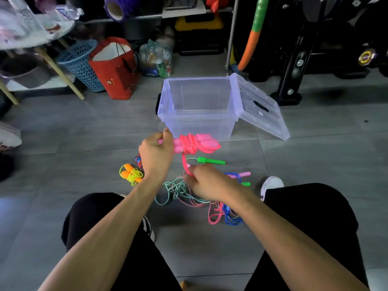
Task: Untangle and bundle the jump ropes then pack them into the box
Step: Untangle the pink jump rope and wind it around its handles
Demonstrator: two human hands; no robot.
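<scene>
No text, label or number is sharp enough to read.

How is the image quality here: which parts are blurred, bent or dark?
In the head view, the upper left corner is smeared, so the white table looks blurred; the wide lens bends the edges; the shelves behind are dim; the centre is sharp, where the left hand grips the pink rope bundle before the clear box, and the right hand pinches its loose end.

Black shorts (310,223), bare forearms, white shoe (270,184).
</scene>
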